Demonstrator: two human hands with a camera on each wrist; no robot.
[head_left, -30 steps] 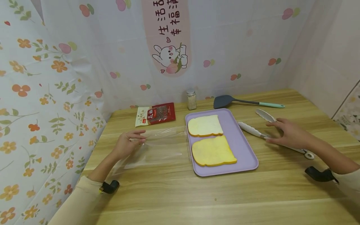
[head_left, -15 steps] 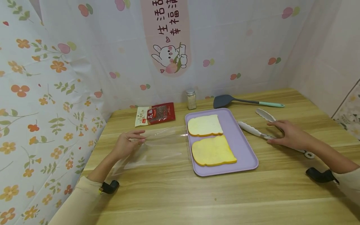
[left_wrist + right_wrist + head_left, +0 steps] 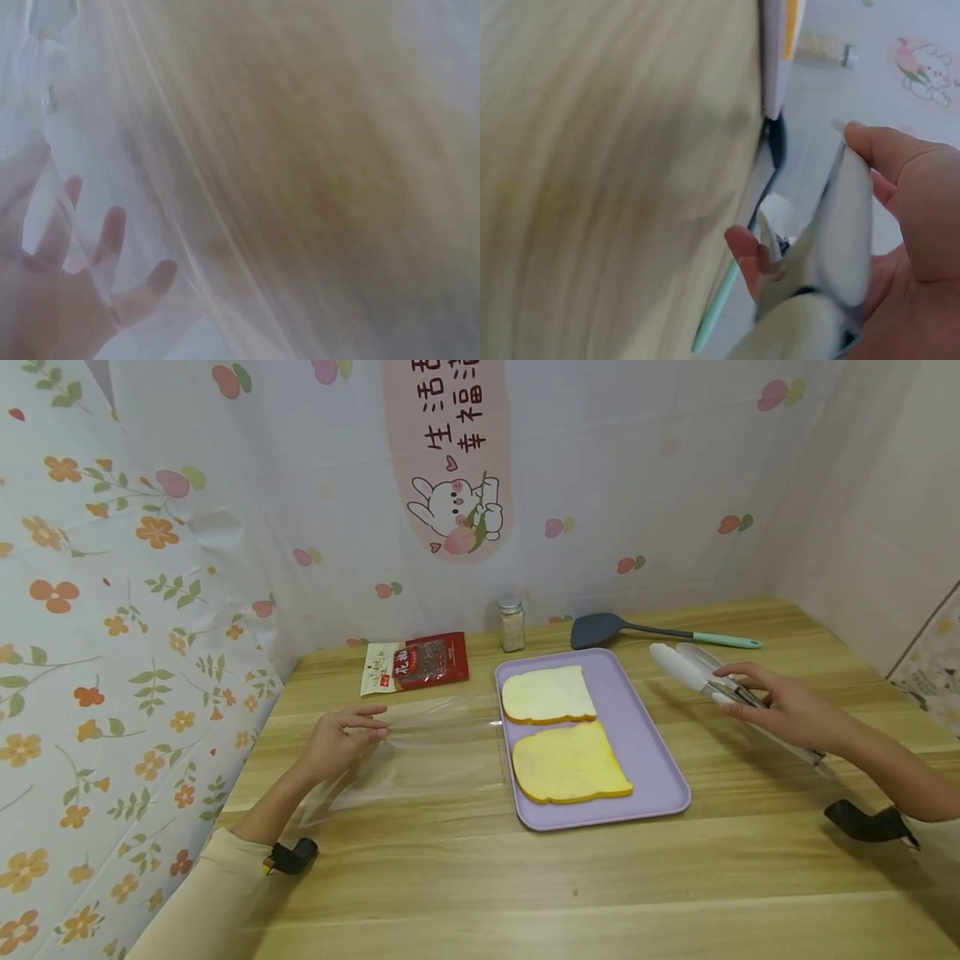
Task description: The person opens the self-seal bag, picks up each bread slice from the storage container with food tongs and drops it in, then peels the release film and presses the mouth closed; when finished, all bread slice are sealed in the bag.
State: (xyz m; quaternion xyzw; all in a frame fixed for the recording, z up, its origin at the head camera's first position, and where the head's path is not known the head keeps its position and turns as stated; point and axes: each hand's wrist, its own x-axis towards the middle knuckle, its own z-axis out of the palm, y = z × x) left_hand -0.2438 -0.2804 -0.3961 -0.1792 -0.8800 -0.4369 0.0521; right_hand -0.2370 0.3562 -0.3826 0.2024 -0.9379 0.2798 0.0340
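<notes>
In the head view, my left hand point(image 3: 341, 747) pinches the edge of a clear plastic bag point(image 3: 442, 752) left of the tray. Seen through the film in the left wrist view, its other fingers point(image 3: 112, 229) are spread. My right hand point(image 3: 783, 702) grips white-tipped metal tongs point(image 3: 678, 667) right of the tray, their two arms close together and slanting up. The right wrist view shows thumb and fingers around the tongs' arms. Between my hands, a pale bread slice point(image 3: 547, 693) and a yellower bread slice point(image 3: 570, 762) lie flat on a lilac tray point(image 3: 648, 768).
A red-and-cream spice packet point(image 3: 416, 664), a small glass jar point(image 3: 512, 625) with a metal lid and a dark spatula point(image 3: 596, 631) with a mint handle line the back of the wooden table point(image 3: 480, 893). Patterned curtains point(image 3: 300, 485) hang behind and at the left.
My right hand has squeezed the tongs' spread arms together and raised them off the table. My left hand, the bag and the bread have stayed put.
</notes>
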